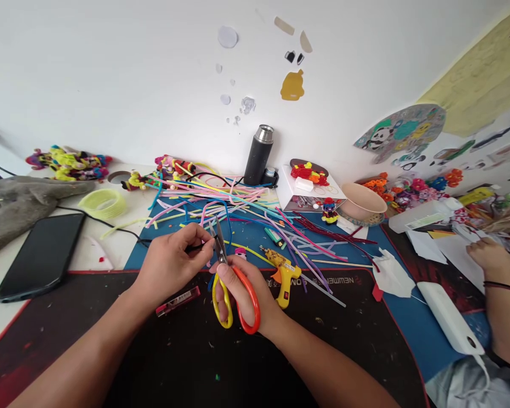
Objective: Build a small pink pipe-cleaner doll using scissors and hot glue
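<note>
**Left hand (174, 258) pinching black strand (194, 247), right hand (246, 283) holding scissors (221, 258), both left of yellow glue gun (285, 277)**

Desk (2, 318) is running beneath everything, glue gun included. Black mat (174, 362) is lying under the glue gun and spreading out on its near side. Pile of fuzzy stems (221, 192) is sprawling beyond the glue gun, some loose stems ending near it. Phone (40, 255) is lying flat, well left of the glue gun. Dark flask (257, 158) is standing farther back than the glue gun, slightly left. Co-worker's hand (491, 258) is showing well right of the glue gun.

Right hand is sitting just left of the glue gun, grip clamping on the yellow and orange handles. Left hand is hanging farther left of it, grip pressing thumb and fingertips together on the strand. Scissors are pointing away from the person, blades parting slightly by the left fingertips; can't tell whether the strand is passing between them. Pink packet (178, 301) is lying left of the glue gun, on the mat. Black strand is sitting left of the glue gun too, partly hiding behind fingers.
</note>
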Action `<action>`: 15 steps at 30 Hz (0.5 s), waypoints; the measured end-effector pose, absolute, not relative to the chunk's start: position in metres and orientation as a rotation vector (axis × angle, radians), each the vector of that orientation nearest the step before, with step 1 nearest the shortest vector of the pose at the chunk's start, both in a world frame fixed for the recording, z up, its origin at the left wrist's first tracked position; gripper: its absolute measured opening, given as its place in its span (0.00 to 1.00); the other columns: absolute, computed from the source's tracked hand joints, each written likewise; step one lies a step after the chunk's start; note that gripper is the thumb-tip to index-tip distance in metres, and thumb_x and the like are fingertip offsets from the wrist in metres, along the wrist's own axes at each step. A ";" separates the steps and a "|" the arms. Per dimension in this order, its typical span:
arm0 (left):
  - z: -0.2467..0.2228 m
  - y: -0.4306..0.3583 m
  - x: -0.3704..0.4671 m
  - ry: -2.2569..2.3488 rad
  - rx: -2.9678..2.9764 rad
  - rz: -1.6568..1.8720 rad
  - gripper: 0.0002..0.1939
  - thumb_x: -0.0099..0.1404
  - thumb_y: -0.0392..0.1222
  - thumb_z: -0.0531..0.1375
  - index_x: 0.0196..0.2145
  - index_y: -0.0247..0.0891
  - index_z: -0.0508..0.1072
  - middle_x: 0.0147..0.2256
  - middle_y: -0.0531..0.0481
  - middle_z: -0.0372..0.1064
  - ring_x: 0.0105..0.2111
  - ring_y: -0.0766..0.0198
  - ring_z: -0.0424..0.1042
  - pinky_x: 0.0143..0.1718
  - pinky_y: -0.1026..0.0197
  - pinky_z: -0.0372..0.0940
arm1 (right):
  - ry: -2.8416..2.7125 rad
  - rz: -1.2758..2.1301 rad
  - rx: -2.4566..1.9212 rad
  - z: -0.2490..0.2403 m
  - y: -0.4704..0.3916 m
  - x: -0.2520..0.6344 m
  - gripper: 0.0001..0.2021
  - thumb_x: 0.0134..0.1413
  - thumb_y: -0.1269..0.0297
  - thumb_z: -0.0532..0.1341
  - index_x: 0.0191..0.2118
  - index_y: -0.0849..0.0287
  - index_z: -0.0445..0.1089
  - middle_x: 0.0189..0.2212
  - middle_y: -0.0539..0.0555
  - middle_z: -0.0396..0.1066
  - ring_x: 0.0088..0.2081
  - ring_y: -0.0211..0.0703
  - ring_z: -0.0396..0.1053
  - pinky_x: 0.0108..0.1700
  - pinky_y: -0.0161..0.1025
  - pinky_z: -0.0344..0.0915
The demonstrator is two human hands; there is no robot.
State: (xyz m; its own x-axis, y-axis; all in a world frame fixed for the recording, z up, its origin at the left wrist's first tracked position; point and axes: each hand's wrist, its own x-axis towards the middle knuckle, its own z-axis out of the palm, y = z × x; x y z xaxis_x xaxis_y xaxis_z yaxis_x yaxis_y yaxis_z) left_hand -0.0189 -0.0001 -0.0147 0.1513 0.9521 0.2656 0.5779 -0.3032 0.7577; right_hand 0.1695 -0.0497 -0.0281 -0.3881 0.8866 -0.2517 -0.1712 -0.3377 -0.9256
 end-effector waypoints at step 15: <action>-0.016 0.000 -0.018 1.472 2.027 1.002 0.13 0.70 0.53 0.60 0.35 0.43 0.76 0.25 0.55 0.76 0.23 0.63 0.74 0.27 0.62 0.64 | -1.115 1.814 -1.056 -0.027 -0.051 0.171 0.33 0.60 0.28 0.67 0.45 0.58 0.70 0.24 0.43 0.70 0.15 0.35 0.66 0.19 0.33 0.63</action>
